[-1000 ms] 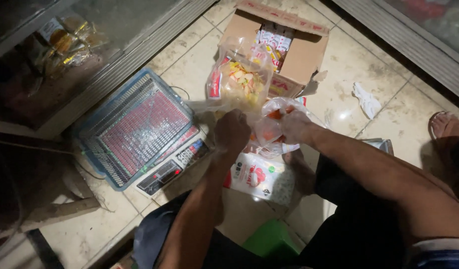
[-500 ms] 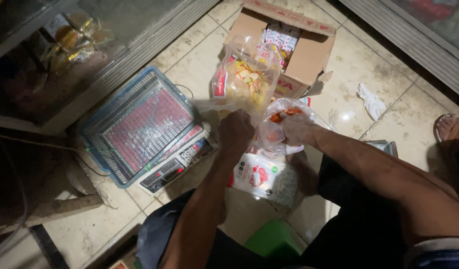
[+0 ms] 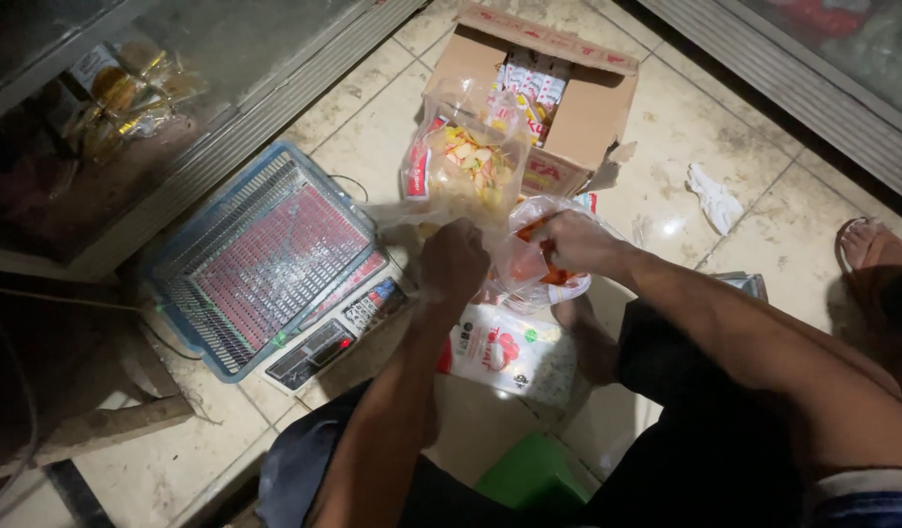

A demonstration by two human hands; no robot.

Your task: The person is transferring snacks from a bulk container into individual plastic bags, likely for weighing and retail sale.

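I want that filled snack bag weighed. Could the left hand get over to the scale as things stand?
Probably yes. The scale lies on the floor just beside the left hand, nothing between them, its platform bare. But that hand grips a clear bag with the right hand.

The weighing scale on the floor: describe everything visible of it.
The weighing scale sits flat on the tiled floor, turned at an angle, left of the left hand. Its square platform has a blue rim and a shiny ribbed top that reflects red. A front panel holds a dark display, a keypad and small lit red and green lights. Nothing lies on it and neither hand touches it; a thin cable runs from its far side.
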